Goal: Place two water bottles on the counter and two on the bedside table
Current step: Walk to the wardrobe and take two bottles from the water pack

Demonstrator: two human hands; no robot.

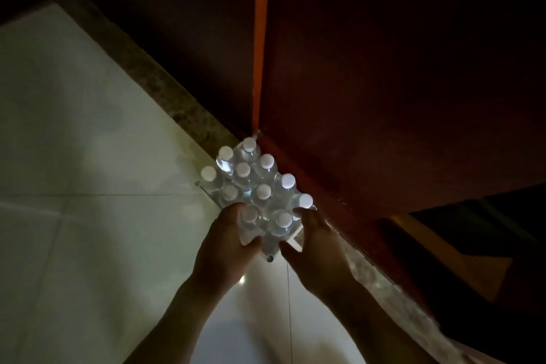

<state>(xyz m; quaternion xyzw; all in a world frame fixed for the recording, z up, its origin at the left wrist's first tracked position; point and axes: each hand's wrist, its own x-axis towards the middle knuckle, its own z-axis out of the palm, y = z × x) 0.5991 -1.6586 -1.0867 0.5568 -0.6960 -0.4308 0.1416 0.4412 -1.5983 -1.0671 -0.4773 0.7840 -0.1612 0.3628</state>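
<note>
Here, seen from above in dim light:
Water bottles: a tight cluster of clear bottles [254,186] with white caps stands upright on the pale tiled floor [88,156], pushed into the corner where two dark reddish wooden panels [384,97] meet.
Wrapping: a clear plastic film seems to hold the pack together; its torn near edge is hard to read.
Left hand: the left hand [226,248] curls its fingers round the near-left bottle [249,223], thumb on the near side, gripping it.
Right hand: the right hand [314,242] lies against the near-right bottle [282,223], fingers bent round its right side; whether the grasp is firm I cannot tell.
Surroundings: a speckled stone strip [165,91] runs between floor and panels, and an orange edge [261,38] rises from the corner towards the far side.
</note>
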